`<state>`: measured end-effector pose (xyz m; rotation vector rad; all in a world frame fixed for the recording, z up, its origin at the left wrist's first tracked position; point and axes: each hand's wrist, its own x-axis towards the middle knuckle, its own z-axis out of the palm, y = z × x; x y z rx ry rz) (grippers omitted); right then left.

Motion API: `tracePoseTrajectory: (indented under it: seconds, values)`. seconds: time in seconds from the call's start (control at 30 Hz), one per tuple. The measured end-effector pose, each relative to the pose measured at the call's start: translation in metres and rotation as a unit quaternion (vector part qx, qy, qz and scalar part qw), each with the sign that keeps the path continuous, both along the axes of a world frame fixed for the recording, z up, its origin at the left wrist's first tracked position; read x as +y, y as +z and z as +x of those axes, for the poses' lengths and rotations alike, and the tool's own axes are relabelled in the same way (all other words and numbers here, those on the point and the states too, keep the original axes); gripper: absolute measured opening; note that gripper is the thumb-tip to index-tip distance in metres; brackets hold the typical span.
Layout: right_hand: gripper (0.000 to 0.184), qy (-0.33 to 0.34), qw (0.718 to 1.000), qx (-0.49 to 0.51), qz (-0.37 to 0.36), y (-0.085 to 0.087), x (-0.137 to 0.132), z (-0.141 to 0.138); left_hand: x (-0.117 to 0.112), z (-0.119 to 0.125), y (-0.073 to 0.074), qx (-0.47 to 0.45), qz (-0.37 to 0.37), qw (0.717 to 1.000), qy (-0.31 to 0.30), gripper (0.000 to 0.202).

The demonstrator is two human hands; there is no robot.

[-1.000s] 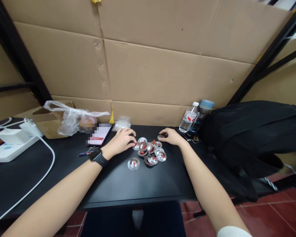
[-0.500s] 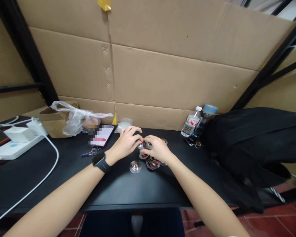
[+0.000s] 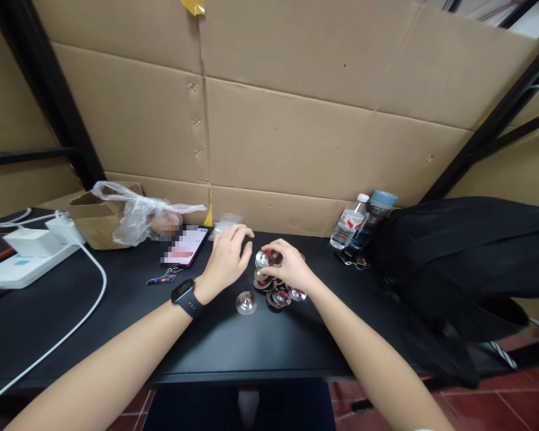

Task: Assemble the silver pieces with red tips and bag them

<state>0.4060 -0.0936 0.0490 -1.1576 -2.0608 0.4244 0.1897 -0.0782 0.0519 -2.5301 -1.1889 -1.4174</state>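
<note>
Silver-coloured metal discs (image 3: 281,297), domed at the centre and trimmed with small red pieces, heaped and overlapping in the middle of the table (image 3: 206,353); exact count hidden from us. Lone disc (image 3: 247,303), same pattern, lying flat at the near left of the heap, apart from it. Left hand (image 3: 228,254), just left of the heap, fingers loosely curled with a gap to the thumb, nothing that we can see held; dark watch (image 3: 187,297) at its wrist. Right hand (image 3: 291,266), over the heap from the right, thumb and fingers parted about an upper disc (image 3: 263,259); whether they grip it we cannot tell. Handling, in our judgement: light, stiff, smooth enough to slip, thin rims liable to bend; best taken by opposite edges or by the red piece at the dome. Also listed: phone (image 3: 186,246) and clear packet (image 3: 227,224) at far left; water bottle (image 3: 348,224) and blue-lidded bottle (image 3: 377,206) at far right; black bag (image 3: 453,257) on the right side.
</note>
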Motion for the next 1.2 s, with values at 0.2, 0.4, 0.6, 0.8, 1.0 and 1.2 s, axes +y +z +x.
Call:
tracePoseTrajectory:
  seconds: [0.2,0.4,0.6,0.8,1.0,1.2]
  values:
    - [0.057,0.029,0.992,0.119,-0.022,0.007,-0.003,-0.001,0.011,-0.001,-0.006,-0.110,-0.116,0.979,-0.126,0.013]
    - [0.056,0.054,0.986,0.156,-0.004,0.007,-0.008,-0.009,0.012,0.004,-0.009,-0.172,-0.182,0.946,-0.204,0.017]
    - [0.055,0.050,0.987,0.150,0.005,0.005,-0.009,-0.011,0.011,0.006,-0.009,-0.099,-0.158,0.964,-0.190,0.017]
    - [0.052,-0.005,0.993,0.119,0.026,0.011,0.003,0.010,0.029,-0.018,-0.008,0.028,-0.082,0.996,-0.027,0.020]
    - [0.046,-0.131,0.983,-0.125,0.005,0.010,0.031,0.078,0.055,-0.059,-0.015,0.175,-0.054,0.982,0.045,0.020]
    - [0.043,-0.132,0.966,-0.211,-0.072,-0.014,0.051,0.112,0.058,-0.062,-0.017,0.235,-0.150,0.958,0.060,0.014]
